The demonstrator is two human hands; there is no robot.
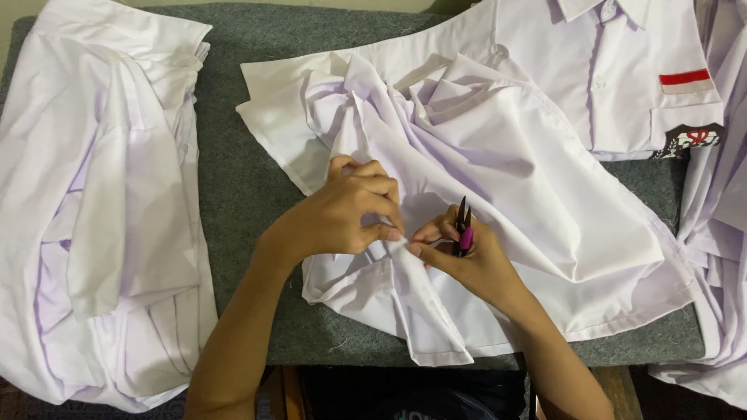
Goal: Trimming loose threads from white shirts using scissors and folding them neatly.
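1. Left hand [350,210]: curled, fingertips pinching a fold of the white shirt [498,187] at the middle of the work surface.
2. Right hand [467,257]: closed around small thread snips [464,229] with dark blades and a pink grip, blades pointing up and away; thumb and forefinger pinching the same bit of cloth, just beside the left fingertips, almost touching.
3. Whether a loose thread sits between the fingers: too small to tell.
4. Shirt in hand: crumpled and bunched, spread across the grey felt pad [241,187], one hem trailing off the near edge toward the body.
5. Far right, at the top: another white shirt [615,70] lying flat and buttoned, with a red-and-white patch [686,81] above the chest pocket and a dark emblem on the pocket itself.
6. Right edge: more white cloth [724,257] hanging in folds, partly out of view.
7. Left side: stack of white shirts [101,202], loosely folded, well apart from the hands.
8. Progress, as a judgement: somewhere midway through a batch, with one shirt under inspection and snips in the palm rather than cutting. Which pile is finished and which is waiting: not readable from this view.
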